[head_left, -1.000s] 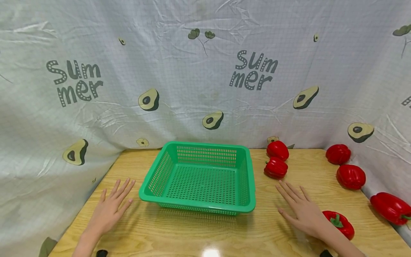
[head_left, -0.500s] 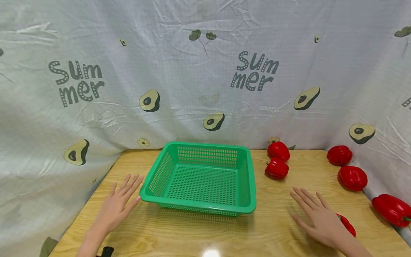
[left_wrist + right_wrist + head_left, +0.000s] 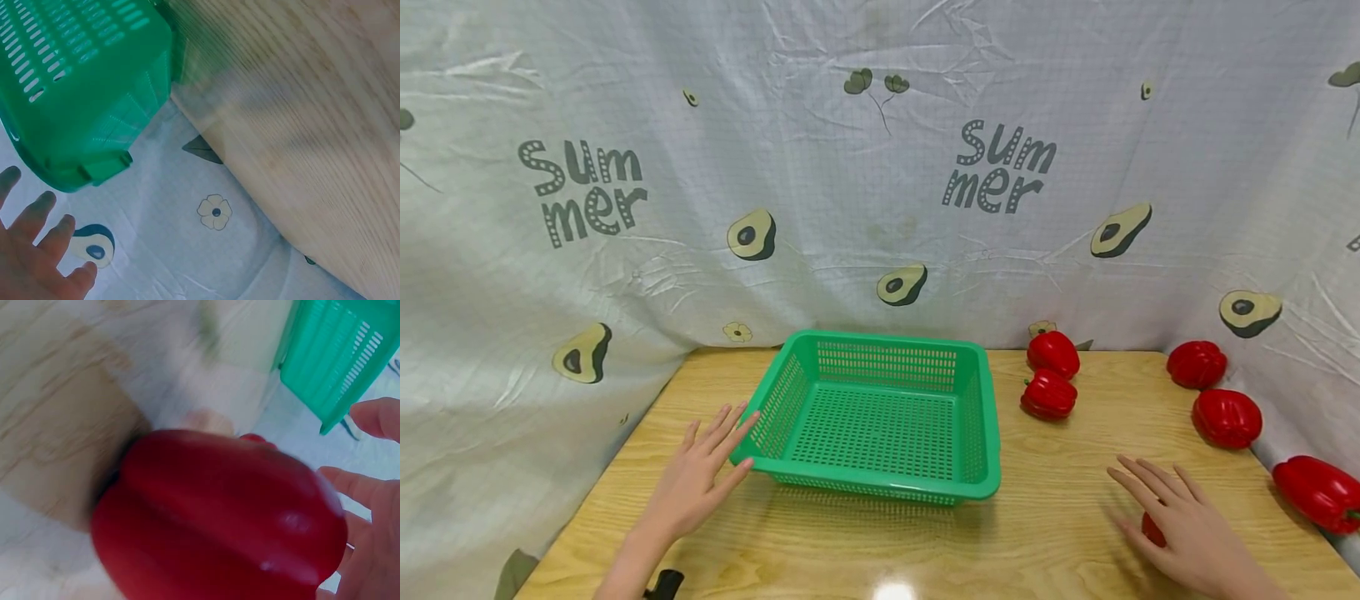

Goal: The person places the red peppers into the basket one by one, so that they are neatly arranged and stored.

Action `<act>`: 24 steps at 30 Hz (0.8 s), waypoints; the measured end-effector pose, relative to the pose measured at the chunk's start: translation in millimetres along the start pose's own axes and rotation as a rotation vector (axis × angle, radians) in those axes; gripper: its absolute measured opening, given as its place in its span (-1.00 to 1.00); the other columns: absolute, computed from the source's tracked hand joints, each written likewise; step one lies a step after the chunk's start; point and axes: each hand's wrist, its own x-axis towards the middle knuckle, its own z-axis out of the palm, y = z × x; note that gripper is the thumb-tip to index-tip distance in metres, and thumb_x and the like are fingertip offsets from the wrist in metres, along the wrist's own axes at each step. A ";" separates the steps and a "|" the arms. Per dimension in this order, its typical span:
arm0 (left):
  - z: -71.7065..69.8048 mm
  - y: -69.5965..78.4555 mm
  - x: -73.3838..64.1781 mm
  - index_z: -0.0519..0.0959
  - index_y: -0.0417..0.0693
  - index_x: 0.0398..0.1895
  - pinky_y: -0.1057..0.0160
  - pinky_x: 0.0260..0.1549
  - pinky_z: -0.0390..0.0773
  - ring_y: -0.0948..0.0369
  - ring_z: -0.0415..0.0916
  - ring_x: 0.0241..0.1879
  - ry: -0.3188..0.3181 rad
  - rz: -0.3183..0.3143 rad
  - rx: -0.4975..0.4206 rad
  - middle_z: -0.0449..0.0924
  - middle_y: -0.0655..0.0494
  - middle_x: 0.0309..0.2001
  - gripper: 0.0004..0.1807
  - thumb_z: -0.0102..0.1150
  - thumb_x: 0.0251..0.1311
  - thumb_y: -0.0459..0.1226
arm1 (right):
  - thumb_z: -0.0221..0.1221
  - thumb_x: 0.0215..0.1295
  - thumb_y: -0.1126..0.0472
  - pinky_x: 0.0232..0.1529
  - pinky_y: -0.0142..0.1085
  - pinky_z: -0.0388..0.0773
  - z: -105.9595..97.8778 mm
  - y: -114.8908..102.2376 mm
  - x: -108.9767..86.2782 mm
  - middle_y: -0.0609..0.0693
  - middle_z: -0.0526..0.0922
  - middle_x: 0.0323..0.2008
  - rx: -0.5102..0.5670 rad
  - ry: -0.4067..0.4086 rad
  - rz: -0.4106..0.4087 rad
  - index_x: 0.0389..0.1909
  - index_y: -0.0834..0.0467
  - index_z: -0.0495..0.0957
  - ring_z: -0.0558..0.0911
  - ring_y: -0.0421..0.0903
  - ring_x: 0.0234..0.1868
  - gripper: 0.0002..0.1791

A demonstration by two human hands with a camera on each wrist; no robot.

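Note:
A green plastic basket (image 3: 872, 425) with slotted walls stands on the wooden table. My left hand (image 3: 696, 483) hovers at its left front corner, fingers spread and overlapping the rim in the head view. In the left wrist view these fingers (image 3: 55, 240) appear just short of the basket (image 3: 81, 119). On the right, my right hand (image 3: 1187, 529) is over a red bell pepper (image 3: 1153, 530), mostly hidden beneath the palm. The right wrist view has that pepper (image 3: 219, 519) large, with the extended fingers and thumb of the hand (image 3: 378, 519) beside it; contact is unclear.
Two red peppers (image 3: 1049, 395) lie right of the basket near the back edge. Along the table's right side are three more, the nearest pepper (image 3: 1318, 493) by the edge. A printed cloth (image 3: 820, 167) hangs behind and at both sides.
My left hand has moved right and forward to the basket's corner. My right hand has moved right and toward me, coming over the pepper. The basket and other peppers stay in place.

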 end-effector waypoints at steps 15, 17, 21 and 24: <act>15.3 5.7 8.8 0.13 0.21 0.34 0.05 0.38 -0.31 0.53 -0.51 0.34 -0.016 0.050 0.043 0.14 -0.08 0.32 -0.36 0.01 0.17 -0.03 | 0.32 -0.21 -0.11 0.15 -0.56 -0.79 0.4 9.0 -13.1 0.06 0.48 0.02 -0.033 -0.115 0.097 0.06 0.04 0.41 0.31 0.02 0.02 -0.29; 16.7 6.0 9.2 0.15 0.18 0.33 0.04 0.37 -0.30 0.52 -0.51 0.34 -0.021 0.048 0.040 0.14 -0.09 0.32 -0.37 0.01 0.17 -0.04 | 0.31 -0.20 -0.13 0.15 -0.56 -0.79 1.0 9.3 -14.5 0.06 0.49 0.01 -0.032 -0.118 0.102 0.05 0.03 0.42 0.31 0.01 0.01 -0.30; 18.6 6.2 9.7 0.18 0.16 0.32 0.01 0.37 -0.27 0.50 -0.50 0.35 -0.026 0.044 0.034 0.14 -0.09 0.32 -0.38 0.01 0.17 -0.04 | 0.31 -0.20 -0.15 0.17 -0.54 -0.79 2.2 9.8 -16.5 0.04 0.51 -0.02 -0.036 -0.109 0.100 0.02 0.03 0.44 0.33 0.00 0.00 -0.31; 19.2 6.1 10.0 0.13 0.24 0.33 -0.03 0.35 -0.23 0.29 -0.38 0.41 -0.040 0.034 0.024 0.13 -0.09 0.33 -0.38 0.00 0.18 -0.03 | 0.31 -0.21 -0.15 0.18 -0.53 -0.79 2.8 10.0 -17.2 0.04 0.51 -0.02 -0.038 -0.104 0.100 0.02 0.03 0.44 0.34 0.00 -0.01 -0.31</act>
